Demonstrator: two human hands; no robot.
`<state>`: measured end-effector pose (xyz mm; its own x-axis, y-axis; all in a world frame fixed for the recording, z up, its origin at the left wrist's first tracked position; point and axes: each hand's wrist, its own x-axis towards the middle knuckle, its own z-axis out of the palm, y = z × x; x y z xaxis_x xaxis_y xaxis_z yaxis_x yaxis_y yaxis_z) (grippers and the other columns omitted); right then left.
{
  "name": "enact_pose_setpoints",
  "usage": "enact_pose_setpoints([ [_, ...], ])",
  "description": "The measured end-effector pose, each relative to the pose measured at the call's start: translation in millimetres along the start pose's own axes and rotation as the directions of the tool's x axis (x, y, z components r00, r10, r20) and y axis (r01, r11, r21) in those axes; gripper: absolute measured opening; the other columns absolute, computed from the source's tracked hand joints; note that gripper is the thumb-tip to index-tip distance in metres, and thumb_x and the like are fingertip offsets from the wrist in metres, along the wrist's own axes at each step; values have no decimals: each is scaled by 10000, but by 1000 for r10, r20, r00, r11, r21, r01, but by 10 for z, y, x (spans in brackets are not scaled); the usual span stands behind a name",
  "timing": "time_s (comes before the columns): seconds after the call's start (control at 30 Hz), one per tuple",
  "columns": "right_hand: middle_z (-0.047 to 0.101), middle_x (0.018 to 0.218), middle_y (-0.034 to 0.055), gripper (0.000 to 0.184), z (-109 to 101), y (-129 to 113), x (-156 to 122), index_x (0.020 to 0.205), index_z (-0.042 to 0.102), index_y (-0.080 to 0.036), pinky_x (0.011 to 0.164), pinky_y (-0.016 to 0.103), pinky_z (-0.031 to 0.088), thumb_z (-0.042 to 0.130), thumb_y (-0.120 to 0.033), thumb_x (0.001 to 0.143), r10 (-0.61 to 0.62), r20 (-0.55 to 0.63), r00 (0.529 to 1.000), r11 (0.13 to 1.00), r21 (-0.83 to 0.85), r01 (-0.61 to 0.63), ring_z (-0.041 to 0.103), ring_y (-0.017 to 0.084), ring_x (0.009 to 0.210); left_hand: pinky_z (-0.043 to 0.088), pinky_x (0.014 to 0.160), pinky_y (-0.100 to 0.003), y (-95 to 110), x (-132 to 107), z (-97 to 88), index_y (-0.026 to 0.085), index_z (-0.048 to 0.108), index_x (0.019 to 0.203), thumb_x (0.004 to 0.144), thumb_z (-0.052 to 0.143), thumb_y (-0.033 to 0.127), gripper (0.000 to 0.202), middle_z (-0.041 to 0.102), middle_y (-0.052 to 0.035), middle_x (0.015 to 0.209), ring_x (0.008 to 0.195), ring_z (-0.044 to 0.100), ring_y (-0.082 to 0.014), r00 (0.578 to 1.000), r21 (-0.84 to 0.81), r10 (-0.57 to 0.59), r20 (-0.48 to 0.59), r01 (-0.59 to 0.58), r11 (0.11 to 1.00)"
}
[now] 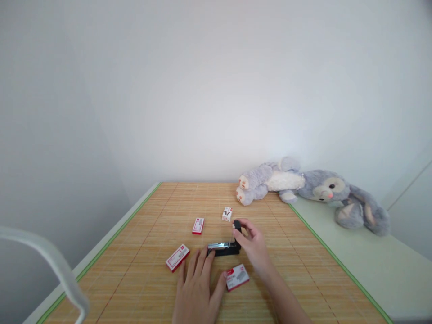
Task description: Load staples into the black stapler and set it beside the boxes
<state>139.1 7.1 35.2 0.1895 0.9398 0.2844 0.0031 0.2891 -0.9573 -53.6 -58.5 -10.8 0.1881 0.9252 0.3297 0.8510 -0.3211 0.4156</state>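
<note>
A black stapler (225, 253) lies on the bamboo mat with its top arm swung up, baring the shiny metal staple channel. My right hand (254, 248) pinches the raised arm between thumb and fingers at the stapler's right end. Stretched out flat, my left hand (197, 288) rests its fingertips against the left end of the base. Its thumb tip touches a red and white staple box (237, 277) in front of the stapler. Left of these fingers lies another red and white box (177, 258), tilted slightly on the mat.
Beyond the stapler are a small red and white box (198, 226) and a small white box (227, 213). A grey plush rabbit (286, 181) lies along the back right. The bamboo mat (135, 270) has green edges. A white curved bar (50, 261) rises at left.
</note>
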Motion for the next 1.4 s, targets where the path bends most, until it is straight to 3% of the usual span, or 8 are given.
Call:
enact_pose_setpoints([
  [0.13,717,1055,100,374,-336,-13,-70,1027,697,-187,835,341,578,680,-483,801,-44,-155,987,983,-180,15,666,253,1002,240,1189,-637,-8,9,11,360,511,1451,942,501,581,555,456,-29,1567,1470,346,-351,1000,-11,-2,2,2,1000],
  [0.27,723,864,82,432,-685,172,-95,1045,703,-176,594,317,577,642,-509,776,147,-281,948,949,-230,-215,683,244,783,225,1196,-644,-11,8,21,375,500,1456,933,505,594,566,442,-23,1576,1477,341,-354,1000,-12,1,8,-1,1000],
  [0.4,587,572,-6,473,-897,318,-157,1065,684,-171,428,276,476,627,-551,790,329,-212,920,909,-194,-370,583,185,504,234,1207,-633,-31,11,29,337,468,1483,937,515,569,595,420,-47,1589,1485,329,-348,999,-32,40,20,-39,999],
  [0.53,614,673,-6,495,-987,215,-308,1067,656,-202,366,235,411,632,-617,800,356,-126,926,892,-251,-376,561,146,469,311,1206,-566,-87,-13,-24,252,502,1441,929,548,515,578,417,-92,1582,1488,326,-324,998,-113,58,0,-58,992],
  [0.8,456,469,-78,465,-706,34,-705,783,635,-201,343,201,164,595,-662,827,555,253,793,819,-332,-467,301,62,334,467,1024,-423,38,39,-267,369,666,1173,798,729,367,381,639,-31,1217,1184,566,-277,958,-271,195,210,-135,953],
  [0.93,439,461,-79,388,-514,67,-688,725,634,-185,409,201,187,642,-564,808,508,230,830,842,-334,-423,305,63,394,457,979,-372,86,176,-303,328,694,1070,808,697,260,271,648,-24,1141,1111,577,-244,960,-319,197,201,-126,939],
  [1.1,427,465,-78,386,-375,80,-635,711,629,-176,433,219,169,628,-549,809,525,236,817,828,-362,-428,295,72,414,456,936,-340,11,293,-298,296,711,1032,789,726,250,247,651,-28,1099,1063,583,-234,951,-375,231,205,-141,916],
  [1.4,450,442,-63,357,-478,66,-629,643,572,-185,453,228,204,607,-486,831,511,196,837,814,-421,-399,332,80,422,443,979,-327,-223,311,-365,319,710,1134,816,750,334,321,641,-29,1157,1107,577,-225,942,-384,230,245,-124,915],
])
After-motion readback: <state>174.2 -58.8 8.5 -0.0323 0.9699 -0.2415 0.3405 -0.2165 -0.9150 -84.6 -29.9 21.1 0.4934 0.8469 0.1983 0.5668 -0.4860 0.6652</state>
